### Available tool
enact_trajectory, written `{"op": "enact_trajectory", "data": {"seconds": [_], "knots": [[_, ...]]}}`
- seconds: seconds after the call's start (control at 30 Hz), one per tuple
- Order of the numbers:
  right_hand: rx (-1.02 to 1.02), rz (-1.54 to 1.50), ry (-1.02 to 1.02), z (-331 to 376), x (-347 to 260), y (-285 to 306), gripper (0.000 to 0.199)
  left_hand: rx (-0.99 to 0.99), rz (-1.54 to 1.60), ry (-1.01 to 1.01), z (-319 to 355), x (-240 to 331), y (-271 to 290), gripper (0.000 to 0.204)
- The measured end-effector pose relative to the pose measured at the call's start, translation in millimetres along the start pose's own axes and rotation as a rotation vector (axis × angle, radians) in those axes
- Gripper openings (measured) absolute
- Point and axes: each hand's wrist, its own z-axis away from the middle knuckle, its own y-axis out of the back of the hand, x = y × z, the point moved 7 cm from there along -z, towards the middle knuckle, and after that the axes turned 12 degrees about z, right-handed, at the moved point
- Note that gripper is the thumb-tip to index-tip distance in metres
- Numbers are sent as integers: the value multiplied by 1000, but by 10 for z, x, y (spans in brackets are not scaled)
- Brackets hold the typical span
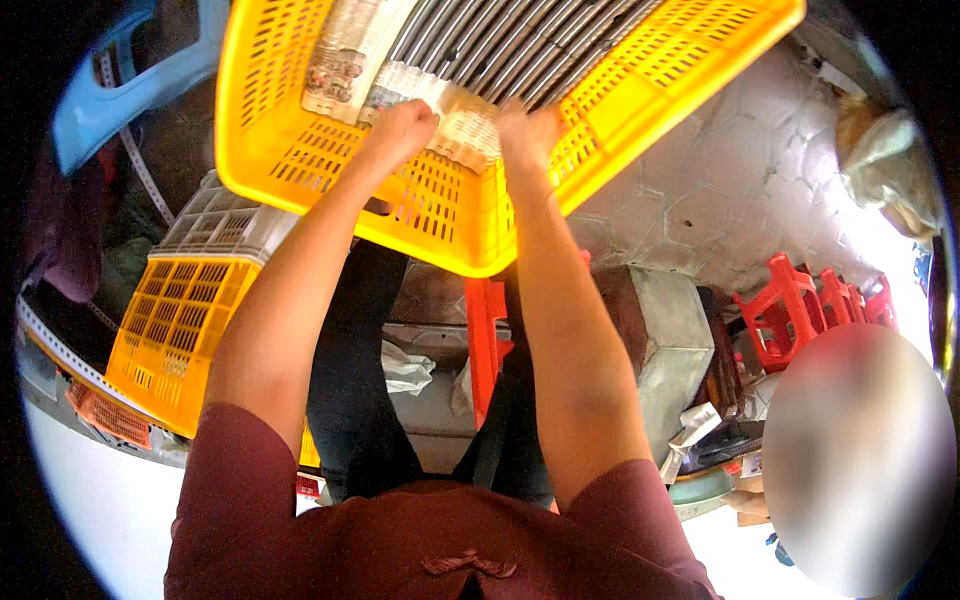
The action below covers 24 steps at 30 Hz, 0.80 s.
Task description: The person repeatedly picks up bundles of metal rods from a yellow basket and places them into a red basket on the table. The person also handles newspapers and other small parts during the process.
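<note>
A yellow plastic basket (470, 250) with slotted walls is tilted in front of me. Inside it lie several long dark metal rods (480, 40), side by side on printed paper (335, 75). Over the paper near the rod ends, my left hand (403, 130) is closed in a fist; what is in it, if anything, is hidden. My right hand (528, 132), a little blurred, has its fingers curled at the rod ends close to the basket's right wall. Whatever those fingers hold cannot be made out.
Stacked at the left are a white crate (222, 225) and a yellow crate (180, 330). A blue plastic piece (140, 80) stands at the far left. Red stools (785, 310) are at the right, beyond a grey block (672, 340). A blurred person (860, 460) is at the lower right.
</note>
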Motion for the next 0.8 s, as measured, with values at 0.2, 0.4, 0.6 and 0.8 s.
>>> {"op": "enact_trajectory", "data": {"seconds": [0.2, 0.4, 0.6, 0.8], "knots": [[-3, -9, -62, -348, 86, -296, 78, -298, -162, 349, -836, -896, -62, 33], [88, 145, -80, -297, 20, -272, 88, 507, -180, 14, -726, -568, 802, 32], [185, 245, 38, -251, 70, -320, 94, 720, 47, -374, -741, -431, 1220, 34], [75, 150, 26, -296, -19, -320, 103, 719, -168, -414, -1001, -229, 1430, 43]]}}
